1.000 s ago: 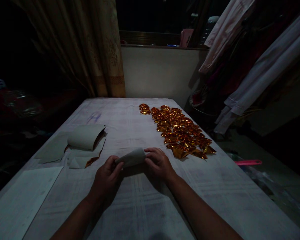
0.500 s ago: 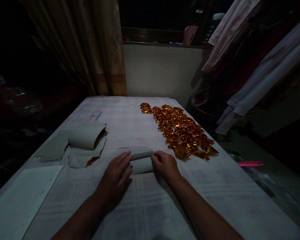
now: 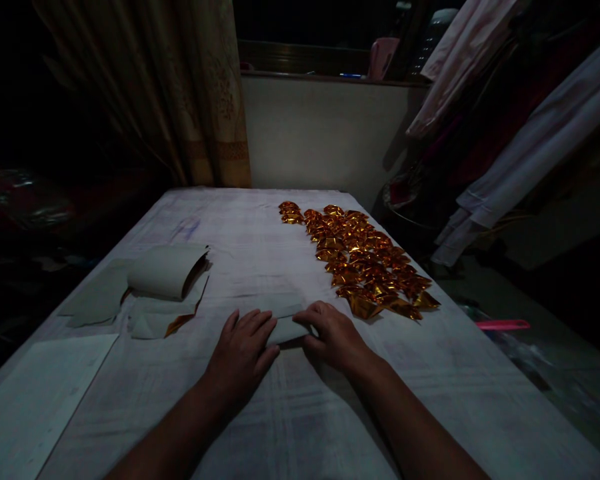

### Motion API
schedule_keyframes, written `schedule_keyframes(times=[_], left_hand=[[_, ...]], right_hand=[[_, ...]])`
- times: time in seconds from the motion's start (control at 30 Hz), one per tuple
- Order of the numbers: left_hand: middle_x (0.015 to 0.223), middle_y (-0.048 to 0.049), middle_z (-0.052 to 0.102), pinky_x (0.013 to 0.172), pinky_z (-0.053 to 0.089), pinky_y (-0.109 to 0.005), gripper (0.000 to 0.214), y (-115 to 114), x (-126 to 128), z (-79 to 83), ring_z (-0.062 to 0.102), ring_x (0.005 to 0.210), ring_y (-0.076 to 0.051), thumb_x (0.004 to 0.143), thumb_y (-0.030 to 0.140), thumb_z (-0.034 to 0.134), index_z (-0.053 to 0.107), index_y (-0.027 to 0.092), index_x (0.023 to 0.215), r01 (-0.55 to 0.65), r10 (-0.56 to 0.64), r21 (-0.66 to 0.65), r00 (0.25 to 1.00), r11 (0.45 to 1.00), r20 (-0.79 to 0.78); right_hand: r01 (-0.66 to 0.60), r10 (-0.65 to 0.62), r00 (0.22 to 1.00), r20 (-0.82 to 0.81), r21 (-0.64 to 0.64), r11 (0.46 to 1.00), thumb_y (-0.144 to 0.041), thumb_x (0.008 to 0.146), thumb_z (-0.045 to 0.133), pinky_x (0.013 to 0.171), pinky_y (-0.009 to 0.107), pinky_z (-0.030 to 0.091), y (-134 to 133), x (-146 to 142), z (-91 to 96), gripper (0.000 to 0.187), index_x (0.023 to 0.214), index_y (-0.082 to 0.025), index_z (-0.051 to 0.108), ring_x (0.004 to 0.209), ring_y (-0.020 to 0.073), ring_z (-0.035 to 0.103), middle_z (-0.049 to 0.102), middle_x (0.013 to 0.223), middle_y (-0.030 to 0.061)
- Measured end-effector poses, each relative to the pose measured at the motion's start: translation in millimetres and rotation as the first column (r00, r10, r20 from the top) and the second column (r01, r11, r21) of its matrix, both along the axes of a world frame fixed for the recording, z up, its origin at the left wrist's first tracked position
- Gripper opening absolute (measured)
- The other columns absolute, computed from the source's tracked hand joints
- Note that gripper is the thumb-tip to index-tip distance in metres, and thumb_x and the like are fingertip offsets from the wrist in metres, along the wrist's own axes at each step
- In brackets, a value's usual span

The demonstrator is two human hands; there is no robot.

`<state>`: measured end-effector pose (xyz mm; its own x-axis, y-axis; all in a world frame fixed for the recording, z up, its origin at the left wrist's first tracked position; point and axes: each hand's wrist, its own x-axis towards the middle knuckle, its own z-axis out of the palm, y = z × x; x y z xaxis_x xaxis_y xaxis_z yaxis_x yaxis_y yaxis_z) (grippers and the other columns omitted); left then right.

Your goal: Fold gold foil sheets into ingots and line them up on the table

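Observation:
A small folded sheet of pale grey-green paper lies on the table in front of me. My left hand rests on its left end, fingers stretched out and lying over it. At the right end my right hand pinches the paper between thumb and fingers; the very tips are partly hidden. Just beyond that hand spreads a cluster of folded shiny gold foil pieces. On the left lie a curled stack of sheets and loose sheets with gold showing at an edge.
A plaid white cloth covers the table. A flat white sheet lies at the near left. Behind stand a curtain and a sill with a pink cup. Clothes hang at the right, above a pink handle.
The paper's near part is folded further and looks narrower. My right hand has turned, its thumb now at the near edge. My left hand has shifted slightly right, with its fingers flatter.

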<state>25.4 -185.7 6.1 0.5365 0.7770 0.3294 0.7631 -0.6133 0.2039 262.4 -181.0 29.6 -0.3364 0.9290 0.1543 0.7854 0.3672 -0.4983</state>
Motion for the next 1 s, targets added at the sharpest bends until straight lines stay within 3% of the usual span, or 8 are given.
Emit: schedule_keyframes(times=[0.07,0.2,0.3,0.37,0.57,0.7,0.87,1.0], left_hand=[[0.136,-0.0116,0.065,0.114,0.034,-0.059,0.036,-0.8,0.4,1.1,0.058,0.127,-0.030,0.098,0.032,0.054,0.061,0.022,0.132,0.005,-0.006,0.026,1.000,1.000,0.013],[0.132,-0.0106,0.067,0.111,0.035,-0.061,0.033,-4.5,-2.3,4.6,0.061,0.123,-0.031,0.098,0.032,0.053,0.065,0.024,0.128,0.030,-0.031,0.049,0.999,0.998,0.008],[0.133,-0.0099,0.067,0.111,0.035,-0.062,0.031,-8.3,-5.8,7.3,0.061,0.123,-0.031,0.100,0.032,0.051,0.067,0.026,0.125,0.040,-0.040,0.036,0.999,0.999,0.008],[0.132,-0.0085,0.068,0.110,0.036,-0.062,0.029,-9.5,-7.2,9.4,0.061,0.122,-0.031,0.100,0.031,0.050,0.068,0.027,0.123,0.029,-0.029,0.002,0.999,1.000,0.029],[0.110,-0.0052,0.075,0.107,0.041,-0.058,0.025,-1.1,-5.5,13.9,0.069,0.104,-0.025,0.101,0.030,0.047,0.071,0.025,0.103,-0.025,0.048,-0.139,0.984,0.990,0.169],[0.113,-0.0082,0.074,0.104,0.047,-0.055,0.028,3.5,-5.5,10.1,0.070,0.102,-0.025,0.101,0.029,0.047,0.063,0.022,0.123,-0.078,0.086,-0.044,0.972,0.996,0.220],[0.135,-0.0103,0.066,0.112,0.043,-0.054,0.035,-7.1,2.4,7.8,0.058,0.129,-0.028,0.099,0.018,0.047,0.062,0.023,0.130,0.031,-0.047,0.165,0.995,0.986,0.092],[0.135,-0.0105,0.067,0.113,0.045,-0.052,0.036,-17.8,11.7,4.9,0.057,0.132,-0.029,0.098,0.020,0.050,0.061,0.018,0.133,0.188,-0.195,0.143,0.980,0.972,0.037]], right_hand=[[0.000,-0.005,0.997,0.082,0.061,0.998,-0.012,0.077,0.071,0.084,0.034,0.047,-0.1,-0.8,-0.3,0.036,0.109,-0.028,0.074,0.097,0.0223,0.060,0.066,0.104,0.0048],[-0.093,0.068,0.984,0.162,0.148,0.985,-0.018,0.079,0.077,0.091,0.041,0.045,-0.7,-1.1,5.1,0.028,0.105,-0.029,0.076,0.116,0.0283,0.055,0.062,0.128,0.0091],[-0.203,0.184,0.974,0.132,0.153,0.967,-0.024,0.086,0.074,0.094,0.042,0.043,-0.3,1.3,5.2,0.021,0.106,-0.030,0.075,0.124,0.0276,0.053,0.064,0.131,0.0074],[-0.208,0.200,0.977,0.070,0.154,0.966,-0.026,0.091,0.070,0.094,0.041,0.042,1.6,2.5,-0.2,0.017,0.106,-0.030,0.075,0.121,0.0255,0.056,0.068,0.126,0.0063],[0.019,-0.001,0.985,-0.171,0.102,0.995,-0.019,0.088,0.068,0.091,0.039,0.042,12.0,-4.6,-21.0,0.012,0.093,-0.026,0.076,0.103,0.0217,0.066,0.077,0.107,0.0034],[0.172,-0.156,0.972,-0.175,0.078,0.982,-0.016,0.083,0.068,0.086,0.036,0.041,13.7,-15.7,-22.0,0.011,0.087,-0.025,0.073,0.097,0.0217,0.066,0.077,0.095,0.0018],[0.234,-0.222,0.968,-0.117,0.104,0.967,-0.015,0.082,0.064,0.084,0.036,0.038,11.1,-24.1,-19.5,0.011,0.082,-0.024,0.070,0.094,0.0222,0.063,0.075,0.094,0.0023],[0.229,-0.218,0.971,-0.100,0.121,0.966,-0.015,0.084,0.062,0.084,0.036,0.036,10.5,-25.0,-20.8,0.012,0.081,-0.024,0.068,0.094,0.0222,0.061,0.074,0.093,0.0024]])
